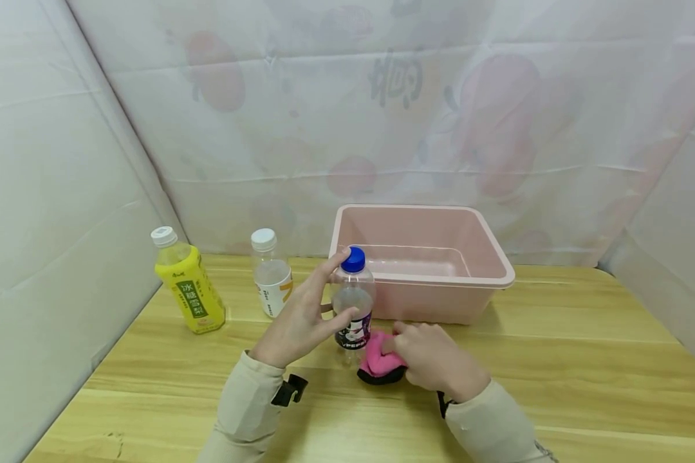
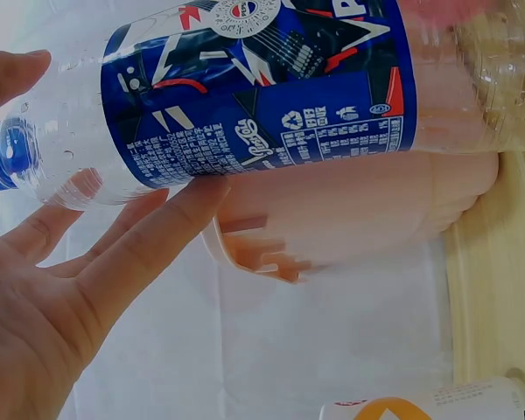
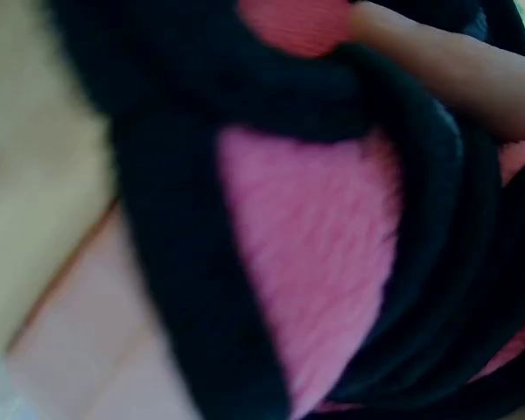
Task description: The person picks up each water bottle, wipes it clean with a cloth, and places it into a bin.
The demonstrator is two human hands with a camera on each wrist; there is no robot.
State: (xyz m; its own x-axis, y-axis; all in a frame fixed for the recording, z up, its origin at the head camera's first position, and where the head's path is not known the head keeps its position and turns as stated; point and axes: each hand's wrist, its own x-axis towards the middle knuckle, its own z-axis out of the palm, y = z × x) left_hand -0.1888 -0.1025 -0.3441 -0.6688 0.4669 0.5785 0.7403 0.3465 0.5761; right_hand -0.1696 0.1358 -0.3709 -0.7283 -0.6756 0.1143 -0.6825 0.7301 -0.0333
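My left hand (image 1: 298,325) holds a clear plastic Pepsi bottle (image 1: 353,296) upright, a finger reaching up beside its blue cap (image 1: 354,260) and the thumb across the front. In the left wrist view the bottle's dark blue label (image 2: 262,96) lies between thumb and fingers. Whether its base touches the table cannot be told. To the right, my right hand (image 1: 437,360) grips a bunched pink cloth (image 1: 380,357) with black edging, close by the bottle's lower part. Folds of this cloth (image 3: 315,245) fill most of the right wrist view.
A pink plastic basin (image 1: 428,299) stands behind the hands. On the left are a bottle with a white cap and white label (image 1: 273,283) and a yellow drink bottle (image 1: 194,292). Everything rests on a wooden table (image 1: 585,373), with white printed sheeting (image 1: 301,128) behind.
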